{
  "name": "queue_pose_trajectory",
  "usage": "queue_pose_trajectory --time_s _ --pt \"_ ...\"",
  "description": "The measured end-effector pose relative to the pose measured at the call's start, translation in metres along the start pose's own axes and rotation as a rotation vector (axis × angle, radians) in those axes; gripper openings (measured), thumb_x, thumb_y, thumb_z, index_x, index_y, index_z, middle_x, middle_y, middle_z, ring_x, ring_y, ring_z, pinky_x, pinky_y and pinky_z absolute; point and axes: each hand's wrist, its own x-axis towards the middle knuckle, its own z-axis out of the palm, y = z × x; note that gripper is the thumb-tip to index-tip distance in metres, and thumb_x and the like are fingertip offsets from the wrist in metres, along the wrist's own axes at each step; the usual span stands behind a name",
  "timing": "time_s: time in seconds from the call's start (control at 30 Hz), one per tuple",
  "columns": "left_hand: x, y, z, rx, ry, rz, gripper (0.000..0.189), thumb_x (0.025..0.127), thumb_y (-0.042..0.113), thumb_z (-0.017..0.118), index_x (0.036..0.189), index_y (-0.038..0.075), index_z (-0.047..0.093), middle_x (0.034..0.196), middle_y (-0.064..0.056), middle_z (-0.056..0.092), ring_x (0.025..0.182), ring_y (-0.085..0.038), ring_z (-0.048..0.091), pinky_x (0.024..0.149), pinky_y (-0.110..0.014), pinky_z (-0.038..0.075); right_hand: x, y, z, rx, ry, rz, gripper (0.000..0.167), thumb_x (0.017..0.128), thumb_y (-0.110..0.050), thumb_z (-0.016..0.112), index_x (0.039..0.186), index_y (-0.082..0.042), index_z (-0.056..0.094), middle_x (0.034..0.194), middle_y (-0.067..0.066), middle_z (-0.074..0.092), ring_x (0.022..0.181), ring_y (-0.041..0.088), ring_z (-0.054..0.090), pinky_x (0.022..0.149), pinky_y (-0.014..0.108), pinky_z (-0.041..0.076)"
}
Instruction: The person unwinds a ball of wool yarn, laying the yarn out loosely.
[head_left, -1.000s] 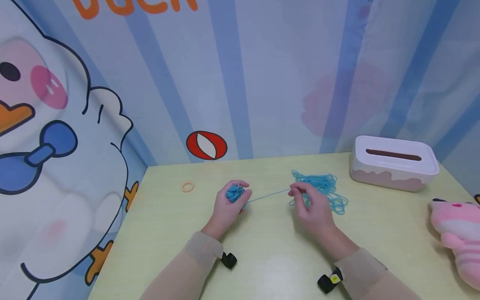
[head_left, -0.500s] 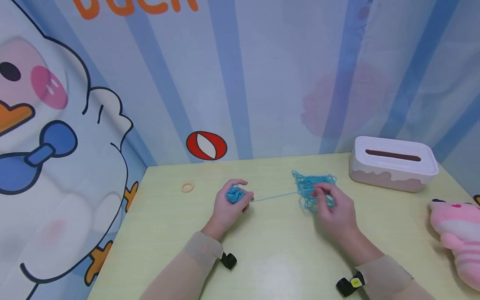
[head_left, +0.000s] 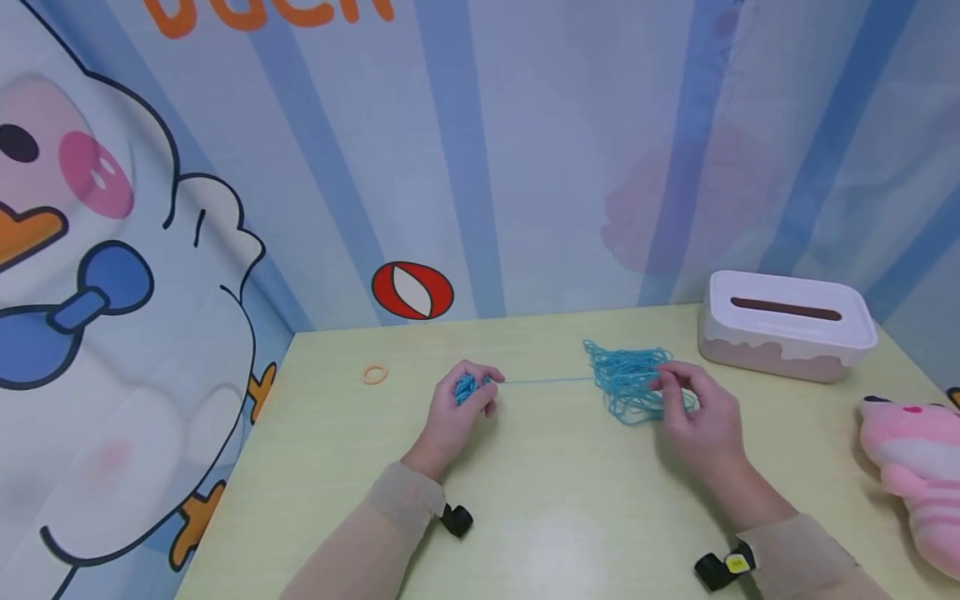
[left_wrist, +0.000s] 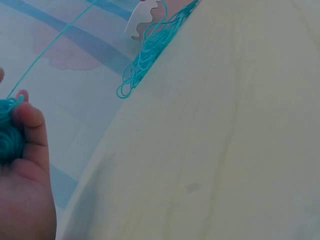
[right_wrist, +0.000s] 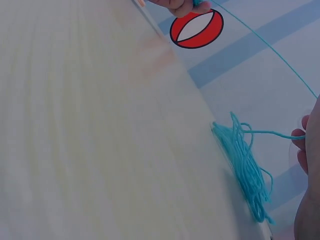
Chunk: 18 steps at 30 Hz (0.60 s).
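My left hand (head_left: 448, 421) grips a small ball of turquoise yarn (head_left: 464, 388), its fingers and thumb curled round it. A taut strand (head_left: 546, 381) runs from that ball toward my right hand (head_left: 705, 421), which pinches the yarn between thumb and fingers. Beside and partly behind the right hand lies a loose heap of the same yarn (head_left: 628, 379) on the table. In the right wrist view a second length (right_wrist: 272, 133) leads from the heap (right_wrist: 245, 170) into the right hand's fingers. The left wrist view shows the wound ball (left_wrist: 10, 135) against the left palm.
A small orange ring (head_left: 375, 373) lies left of the left hand. At the back right stands a white and pink tissue box (head_left: 787, 325). A pink plush toy (head_left: 911, 475) lies at the right edge of the pale table (head_left: 540, 517). A printed curtain hangs behind.
My right hand has moved right, drawing the strand longer and coming to the right side of the heap. The left hand stays in place, its fingers closing further over the ball.
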Motion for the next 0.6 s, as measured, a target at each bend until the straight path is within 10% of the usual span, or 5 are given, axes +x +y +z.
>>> queue_pose_trajectory --time_s 0.4,0.6 --pt "0.002 -0.004 -0.001 -0.009 0.041 -0.013 0.018 0.109 0.020 0.071 0.116 0.004 0.067 0.088 -0.011 0.068 0.072 -0.019 0.067 0.074 -0.027 0.064 0.006 0.015 -0.021 -0.160 -0.005 0.190 0.015 0.107 -0.006 0.065 0.115 0.003 0.073 0.096 0.018 0.082 0.089 -0.031 0.053 0.067 0.001 0.042" --pt "0.003 -0.003 -0.002 -0.014 0.117 -0.027 0.030 0.109 0.022 0.069 0.130 0.001 0.062 0.100 -0.017 0.066 0.077 -0.020 0.066 0.073 -0.026 0.063 0.010 0.020 -0.029 -0.314 -0.228 0.235 0.019 0.106 -0.013 0.069 0.116 -0.001 0.080 0.106 0.018 0.080 0.090 0.013 0.071 0.076 0.011 0.050"
